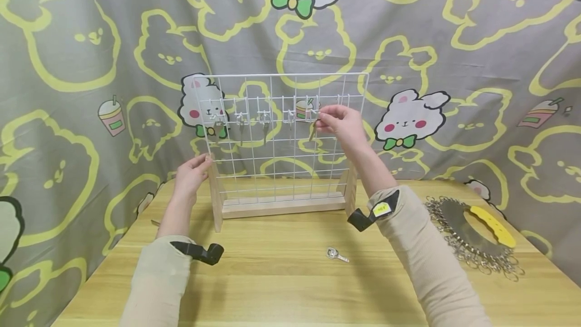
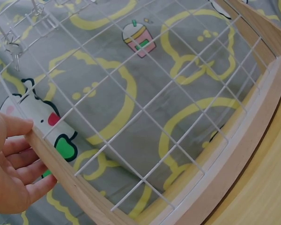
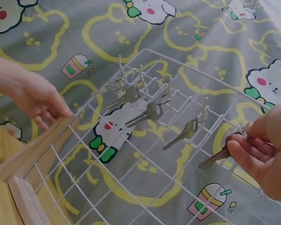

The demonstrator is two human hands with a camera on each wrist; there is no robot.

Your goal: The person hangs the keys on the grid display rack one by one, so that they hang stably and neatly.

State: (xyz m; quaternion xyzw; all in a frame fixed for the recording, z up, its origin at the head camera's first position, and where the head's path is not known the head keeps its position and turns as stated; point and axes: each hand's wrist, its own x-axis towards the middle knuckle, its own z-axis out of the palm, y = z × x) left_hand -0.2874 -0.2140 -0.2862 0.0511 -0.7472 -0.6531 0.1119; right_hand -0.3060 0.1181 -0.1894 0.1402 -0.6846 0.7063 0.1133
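A white wire grid rack stands upright in a wooden frame [image 1: 283, 207] on the table. My left hand [image 1: 190, 175] grips the top of the frame's left wooden post [image 2: 61, 171], with fingertips on the wood. At the grid's upper right, my right hand [image 1: 345, 124] pinches a key [image 3: 215, 157] near its ring, beside a white hook; the blade points down and the fingers partly cover its head. Along the same row of hooks, several keys [image 3: 183, 133] hang by their rings. One loose key [image 1: 337, 254] lies on the table in front of the rack.
To the right on the table [image 1: 272, 286] lies a big dark ring [image 1: 458, 221] with a yellow handle [image 1: 492, 226] and many small metal rings round its edge. A grey patterned curtain [image 1: 408, 24] hangs behind the rack.
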